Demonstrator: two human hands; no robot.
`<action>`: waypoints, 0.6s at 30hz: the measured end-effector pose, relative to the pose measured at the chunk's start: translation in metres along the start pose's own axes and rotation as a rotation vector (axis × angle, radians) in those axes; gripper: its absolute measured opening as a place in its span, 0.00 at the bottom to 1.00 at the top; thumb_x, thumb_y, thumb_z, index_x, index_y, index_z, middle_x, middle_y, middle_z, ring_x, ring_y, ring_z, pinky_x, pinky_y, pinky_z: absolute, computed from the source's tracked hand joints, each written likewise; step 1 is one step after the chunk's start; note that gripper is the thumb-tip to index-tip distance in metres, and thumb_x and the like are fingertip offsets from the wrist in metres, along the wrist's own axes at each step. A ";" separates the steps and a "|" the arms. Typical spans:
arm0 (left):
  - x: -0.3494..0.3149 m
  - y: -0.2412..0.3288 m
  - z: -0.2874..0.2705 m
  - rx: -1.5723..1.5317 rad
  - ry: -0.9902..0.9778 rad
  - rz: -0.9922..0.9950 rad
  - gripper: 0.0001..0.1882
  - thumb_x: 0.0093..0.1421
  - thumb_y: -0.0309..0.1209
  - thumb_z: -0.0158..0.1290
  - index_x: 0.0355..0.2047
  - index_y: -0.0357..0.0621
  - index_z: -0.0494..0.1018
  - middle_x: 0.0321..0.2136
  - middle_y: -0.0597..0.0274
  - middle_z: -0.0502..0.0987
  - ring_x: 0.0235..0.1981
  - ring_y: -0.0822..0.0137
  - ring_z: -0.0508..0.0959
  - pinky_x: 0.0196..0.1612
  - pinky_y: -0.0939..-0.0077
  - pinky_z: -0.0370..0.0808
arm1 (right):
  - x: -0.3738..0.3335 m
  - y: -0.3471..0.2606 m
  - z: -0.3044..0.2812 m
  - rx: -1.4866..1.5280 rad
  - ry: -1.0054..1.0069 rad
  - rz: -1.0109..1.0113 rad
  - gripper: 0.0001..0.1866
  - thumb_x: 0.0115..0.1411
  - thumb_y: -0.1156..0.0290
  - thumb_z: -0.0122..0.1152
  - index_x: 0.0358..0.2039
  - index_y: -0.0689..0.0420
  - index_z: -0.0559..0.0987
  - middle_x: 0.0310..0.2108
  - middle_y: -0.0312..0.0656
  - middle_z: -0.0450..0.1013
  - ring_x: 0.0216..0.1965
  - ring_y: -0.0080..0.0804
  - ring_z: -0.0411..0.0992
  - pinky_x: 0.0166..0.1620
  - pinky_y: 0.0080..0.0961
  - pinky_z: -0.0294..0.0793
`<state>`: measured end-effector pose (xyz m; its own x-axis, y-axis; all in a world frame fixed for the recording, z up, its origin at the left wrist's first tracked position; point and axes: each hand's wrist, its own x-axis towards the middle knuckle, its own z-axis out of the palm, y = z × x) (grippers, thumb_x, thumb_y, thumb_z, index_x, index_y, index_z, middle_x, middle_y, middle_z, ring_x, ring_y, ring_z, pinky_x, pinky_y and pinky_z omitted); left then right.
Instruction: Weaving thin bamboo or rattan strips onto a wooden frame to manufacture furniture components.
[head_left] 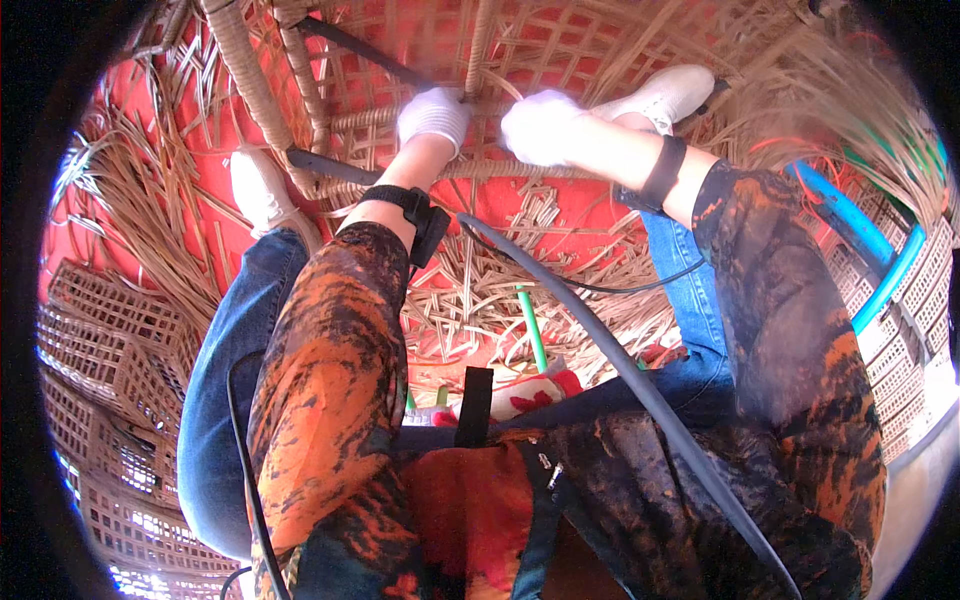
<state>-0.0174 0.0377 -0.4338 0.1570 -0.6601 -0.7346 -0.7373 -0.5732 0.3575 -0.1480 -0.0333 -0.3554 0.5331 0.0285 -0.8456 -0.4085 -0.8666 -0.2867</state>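
A woven cane panel (570, 60) on a wrapped frame (250, 85) stands before me at the top of the view. At its lower rail, my left hand (433, 120) in a white glove is curled beside the wrapped upright, its fingertips hidden behind the hand. Just to the right, my right hand (543, 128), also gloved, is closed, washed out by bright light. A thin cane strip (503, 84) curves down into its fingers from the weave. Dark flat bars (365, 48) cross the frame near my left hand.
Loose cane strips (540, 262) litter the red floor covering (500, 205) between my legs, with long bundles (150, 220) at the left. Woven openwork pieces (110, 330) are stacked at the left. Blue tubes (850, 220) lie at the right. A grey hose (640, 385) crosses my lap.
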 end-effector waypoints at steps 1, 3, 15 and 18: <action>-0.001 0.000 0.002 -0.030 0.001 0.011 0.22 0.55 0.50 0.50 0.47 0.56 0.75 0.43 0.55 0.77 0.45 0.54 0.76 0.49 0.64 0.71 | -0.007 -0.006 -0.001 0.001 0.000 0.006 0.13 0.52 0.66 0.53 0.32 0.56 0.83 0.33 0.47 0.78 0.35 0.42 0.78 0.35 0.40 0.76; 0.000 -0.008 0.002 -0.056 0.000 0.018 0.23 0.55 0.50 0.50 0.47 0.56 0.74 0.43 0.54 0.77 0.45 0.53 0.76 0.49 0.64 0.72 | -0.013 -0.019 -0.002 -0.165 0.077 -0.060 0.10 0.50 0.69 0.54 0.29 0.55 0.83 0.30 0.43 0.79 0.33 0.39 0.78 0.33 0.38 0.76; 0.000 -0.003 -0.004 0.079 -0.067 0.025 0.20 0.58 0.49 0.46 0.46 0.58 0.75 0.44 0.54 0.76 0.44 0.52 0.76 0.48 0.59 0.72 | -0.006 -0.002 0.017 -0.216 0.355 -0.199 0.06 0.42 0.71 0.56 0.14 0.51 0.80 0.15 0.43 0.74 0.19 0.40 0.74 0.24 0.34 0.73; -0.013 -0.003 -0.003 0.007 -0.006 0.020 0.19 0.57 0.45 0.47 0.47 0.59 0.74 0.42 0.54 0.77 0.44 0.52 0.76 0.48 0.61 0.72 | -0.008 0.004 0.021 -0.229 0.344 -0.177 0.06 0.43 0.72 0.56 0.16 0.52 0.81 0.16 0.42 0.74 0.20 0.39 0.75 0.25 0.34 0.74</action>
<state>-0.0153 0.0467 -0.4232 0.1381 -0.6683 -0.7309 -0.7451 -0.5563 0.3679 -0.1696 -0.0264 -0.3591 0.8110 0.0530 -0.5826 -0.1345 -0.9523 -0.2738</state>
